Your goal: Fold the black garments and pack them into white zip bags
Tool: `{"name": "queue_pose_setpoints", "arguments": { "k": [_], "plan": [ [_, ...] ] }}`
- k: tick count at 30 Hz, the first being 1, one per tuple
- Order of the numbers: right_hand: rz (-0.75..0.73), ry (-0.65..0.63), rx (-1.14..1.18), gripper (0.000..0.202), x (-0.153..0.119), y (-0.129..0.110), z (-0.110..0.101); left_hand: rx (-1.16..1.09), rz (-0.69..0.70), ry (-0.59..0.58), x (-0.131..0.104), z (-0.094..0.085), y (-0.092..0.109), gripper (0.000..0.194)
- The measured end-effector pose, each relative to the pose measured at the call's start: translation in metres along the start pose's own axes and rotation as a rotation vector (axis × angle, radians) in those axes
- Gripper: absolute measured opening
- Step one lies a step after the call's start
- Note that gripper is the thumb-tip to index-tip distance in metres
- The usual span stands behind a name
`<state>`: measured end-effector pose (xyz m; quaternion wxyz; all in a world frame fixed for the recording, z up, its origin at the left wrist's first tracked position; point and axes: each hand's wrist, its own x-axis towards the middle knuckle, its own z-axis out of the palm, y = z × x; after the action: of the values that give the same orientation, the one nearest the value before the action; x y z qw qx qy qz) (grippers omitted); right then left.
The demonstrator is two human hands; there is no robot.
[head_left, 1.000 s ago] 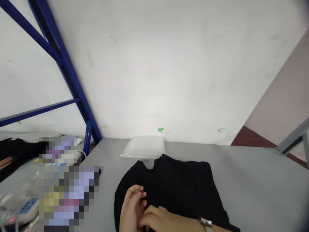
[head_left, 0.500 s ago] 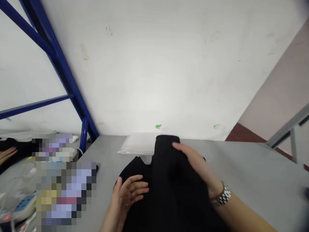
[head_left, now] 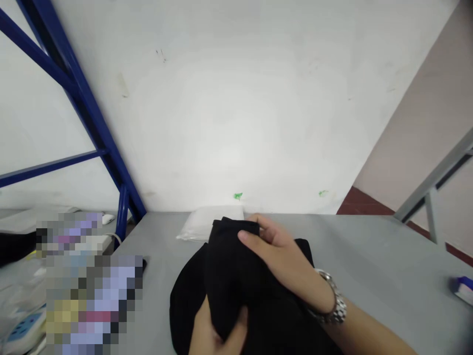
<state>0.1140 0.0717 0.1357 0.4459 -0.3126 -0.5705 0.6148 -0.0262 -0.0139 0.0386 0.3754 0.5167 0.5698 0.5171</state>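
A black garment (head_left: 273, 320) lies on the grey tabletop (head_left: 354, 266) in front of me, with one narrow part of it raised and bent over. Near the top edge of that raised part, my right hand (head_left: 273, 246) pinches the cloth, thumb in front and fingers behind. A metal-band watch is on my right wrist. Lower down, my left hand (head_left: 221, 328) grips the same part, its thumb on the right side and most of its fingers hidden by the fabric. The exact kind of garment cannot be made out.
A clear plastic-wrapped white packet (head_left: 195, 222) lies behind the garment, near the white wall (head_left: 236, 123). Blue metal framing (head_left: 92, 123) rises at left, beside a power strip (head_left: 25, 330) and blurred-out items. A blue-and-white object (head_left: 463, 288) sits at the right edge.
My left hand has gone from open beside the garment to gripping its raised part. My right hand's fingers now wrap behind the upper edge, which has shifted left and folded.
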Motion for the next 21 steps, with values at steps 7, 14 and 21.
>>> {"name": "queue_pose_setpoints", "arguments": {
  "k": [7,14,21],
  "plan": [
    [0.05,0.334,0.171,0.021,-0.023,-0.038,-0.026,0.32,0.006,0.035,0.045,-0.055,-0.004,0.027],
    [0.124,0.458,0.035,0.033,-0.03,-0.021,-0.057,0.423,-0.07,0.019,0.049,-0.05,-0.031,0.025],
    [0.192,0.445,-0.247,0.054,-0.065,0.008,-0.107,0.163,-0.134,-0.063,0.041,-0.081,-0.022,0.02]
  ]
}}
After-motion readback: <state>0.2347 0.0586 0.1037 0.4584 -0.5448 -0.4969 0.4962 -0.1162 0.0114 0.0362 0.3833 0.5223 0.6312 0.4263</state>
